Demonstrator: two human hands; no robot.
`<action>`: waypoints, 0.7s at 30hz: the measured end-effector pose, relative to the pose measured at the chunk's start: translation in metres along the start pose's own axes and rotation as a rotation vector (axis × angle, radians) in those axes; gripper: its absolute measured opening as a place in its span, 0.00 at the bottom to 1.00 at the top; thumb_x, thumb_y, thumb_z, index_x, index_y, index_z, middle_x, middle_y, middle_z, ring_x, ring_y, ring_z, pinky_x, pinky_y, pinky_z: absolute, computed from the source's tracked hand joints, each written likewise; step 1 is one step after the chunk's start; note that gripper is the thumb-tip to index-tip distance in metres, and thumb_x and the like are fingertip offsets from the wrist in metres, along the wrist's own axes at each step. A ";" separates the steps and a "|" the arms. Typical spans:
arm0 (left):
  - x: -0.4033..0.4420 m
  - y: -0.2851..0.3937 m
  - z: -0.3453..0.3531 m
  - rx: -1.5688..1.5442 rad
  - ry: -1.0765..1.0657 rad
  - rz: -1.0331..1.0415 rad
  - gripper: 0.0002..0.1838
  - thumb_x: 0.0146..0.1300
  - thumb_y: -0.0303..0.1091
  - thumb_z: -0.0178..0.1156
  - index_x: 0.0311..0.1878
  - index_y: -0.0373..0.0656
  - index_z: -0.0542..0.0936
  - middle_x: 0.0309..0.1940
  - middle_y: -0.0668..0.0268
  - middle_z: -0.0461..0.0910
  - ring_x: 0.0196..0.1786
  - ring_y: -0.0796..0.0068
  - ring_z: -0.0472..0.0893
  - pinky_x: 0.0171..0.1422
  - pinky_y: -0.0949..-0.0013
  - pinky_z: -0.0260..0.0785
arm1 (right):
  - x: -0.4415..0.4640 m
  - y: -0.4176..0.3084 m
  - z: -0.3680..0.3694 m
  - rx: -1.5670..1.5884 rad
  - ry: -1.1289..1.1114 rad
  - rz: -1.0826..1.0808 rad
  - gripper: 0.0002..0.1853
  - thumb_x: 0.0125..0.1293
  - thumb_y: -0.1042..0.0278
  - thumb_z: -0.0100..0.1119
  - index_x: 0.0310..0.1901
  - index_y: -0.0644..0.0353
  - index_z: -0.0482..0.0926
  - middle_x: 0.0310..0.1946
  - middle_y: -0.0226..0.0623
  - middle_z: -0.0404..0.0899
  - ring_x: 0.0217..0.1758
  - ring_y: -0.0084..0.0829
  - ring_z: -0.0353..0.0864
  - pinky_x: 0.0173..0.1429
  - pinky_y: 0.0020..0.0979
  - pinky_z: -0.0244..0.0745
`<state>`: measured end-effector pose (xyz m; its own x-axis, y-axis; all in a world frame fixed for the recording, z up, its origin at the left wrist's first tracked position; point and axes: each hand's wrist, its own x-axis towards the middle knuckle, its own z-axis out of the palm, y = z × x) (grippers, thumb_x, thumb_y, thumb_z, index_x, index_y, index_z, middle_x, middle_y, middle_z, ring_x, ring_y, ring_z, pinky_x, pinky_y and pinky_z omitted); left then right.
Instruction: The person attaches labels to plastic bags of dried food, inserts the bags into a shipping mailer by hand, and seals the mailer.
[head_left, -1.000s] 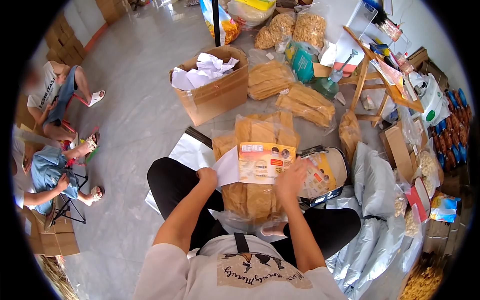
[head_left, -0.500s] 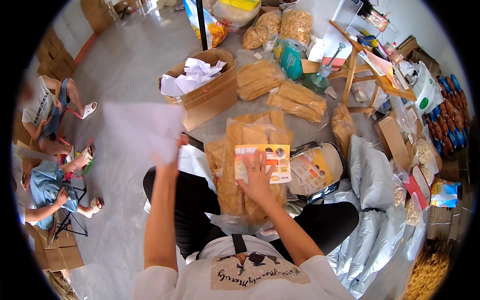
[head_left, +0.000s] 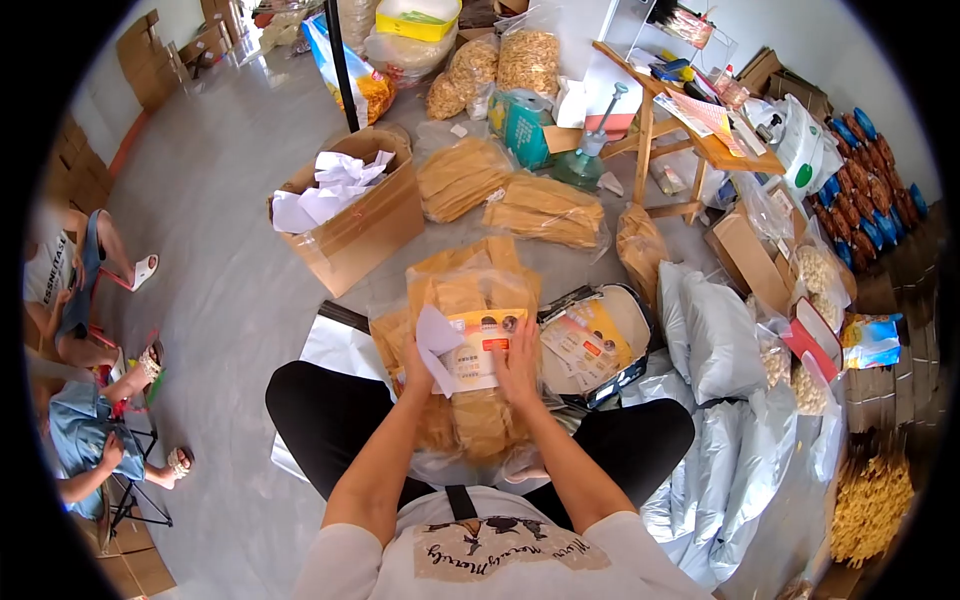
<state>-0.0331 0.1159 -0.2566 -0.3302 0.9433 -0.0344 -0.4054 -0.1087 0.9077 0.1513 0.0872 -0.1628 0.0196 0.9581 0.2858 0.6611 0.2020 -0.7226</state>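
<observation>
My left hand [head_left: 415,374] is closed at the lower left of a curling white sheet of paper [head_left: 436,338], which overlaps the left part of a yellow-and-white printed label [head_left: 482,362]. On the label's right edge lies my right hand [head_left: 518,364], its fingers stretched out and pressing flat. Beneath both hands is a clear plastic bag of flat tan food sheets [head_left: 478,295], resting between my knees. My left fingertips are partly hidden by the paper.
To the right sits an open bag of similar labels [head_left: 590,345]; beyond it lie silver-grey packages [head_left: 730,345]. A cardboard box [head_left: 355,225] of crumpled white paper stands ahead left. Two seated people are at far left. A wooden stand [head_left: 700,135] is at upper right.
My left hand has come down and right from its raised position, and white paper is now beside the label. My right hand has shifted to the label's right edge. The view has turned slightly.
</observation>
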 end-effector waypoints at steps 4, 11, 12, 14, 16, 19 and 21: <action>-0.001 0.035 0.002 0.840 -0.096 0.097 0.10 0.47 0.24 0.58 0.36 0.35 0.78 0.36 0.58 0.73 0.38 0.65 0.74 0.40 0.69 0.65 | 0.001 0.011 0.003 -0.109 -0.158 0.117 0.37 0.62 0.52 0.47 0.66 0.66 0.46 0.67 0.57 0.37 0.70 0.53 0.40 0.70 0.43 0.40; -0.035 0.155 0.044 0.806 -0.044 0.100 0.12 0.53 0.29 0.53 0.40 0.33 0.74 0.31 0.58 0.78 0.35 0.68 0.77 0.37 0.68 0.69 | -0.006 -0.059 -0.060 0.348 -0.134 -0.001 0.37 0.58 0.57 0.57 0.64 0.64 0.52 0.63 0.53 0.51 0.67 0.47 0.49 0.68 0.40 0.44; -0.047 0.170 0.051 0.794 -0.014 0.141 0.12 0.52 0.28 0.53 0.39 0.34 0.74 0.29 0.57 0.78 0.34 0.67 0.77 0.36 0.67 0.69 | -0.017 -0.084 -0.069 0.496 -0.152 -0.065 0.36 0.56 0.59 0.59 0.63 0.63 0.55 0.61 0.50 0.57 0.66 0.44 0.53 0.68 0.38 0.46; -0.065 0.180 0.058 1.412 -0.215 0.158 0.11 0.45 0.21 0.52 0.35 0.34 0.76 0.22 0.56 0.77 0.31 0.52 0.77 0.34 0.62 0.69 | -0.031 -0.123 -0.088 0.342 -0.280 -0.131 0.35 0.56 0.58 0.60 0.62 0.63 0.58 0.60 0.49 0.58 0.66 0.43 0.53 0.68 0.37 0.45; -0.082 0.183 0.068 1.471 -0.307 0.255 0.12 0.45 0.21 0.52 0.36 0.36 0.76 0.22 0.56 0.77 0.30 0.51 0.77 0.34 0.62 0.69 | -0.046 -0.131 -0.072 0.358 -0.250 -0.012 0.28 0.58 0.55 0.59 0.55 0.64 0.67 0.55 0.46 0.67 0.61 0.40 0.61 0.64 0.36 0.54; -0.098 0.189 0.067 1.292 -0.464 0.221 0.16 0.48 0.23 0.52 0.44 0.38 0.73 0.27 0.56 0.77 0.32 0.54 0.77 0.35 0.63 0.70 | -0.044 -0.109 -0.063 0.643 -0.355 0.793 0.20 0.61 0.59 0.55 0.49 0.65 0.73 0.46 0.48 0.73 0.52 0.42 0.71 0.57 0.38 0.63; -0.111 0.193 0.074 1.063 -0.521 0.092 0.20 0.50 0.25 0.54 0.50 0.39 0.71 0.31 0.56 0.77 0.35 0.57 0.77 0.37 0.62 0.70 | -0.052 -0.076 -0.045 0.163 0.087 0.089 0.13 0.62 0.66 0.50 0.43 0.66 0.76 0.40 0.49 0.76 0.45 0.45 0.75 0.50 0.40 0.68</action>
<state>-0.0122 0.0136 -0.0464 0.1649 0.9863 -0.0002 0.5943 -0.0992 0.7981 0.1334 0.0126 -0.0945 0.1420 0.9539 0.2643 0.5240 0.1541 -0.8377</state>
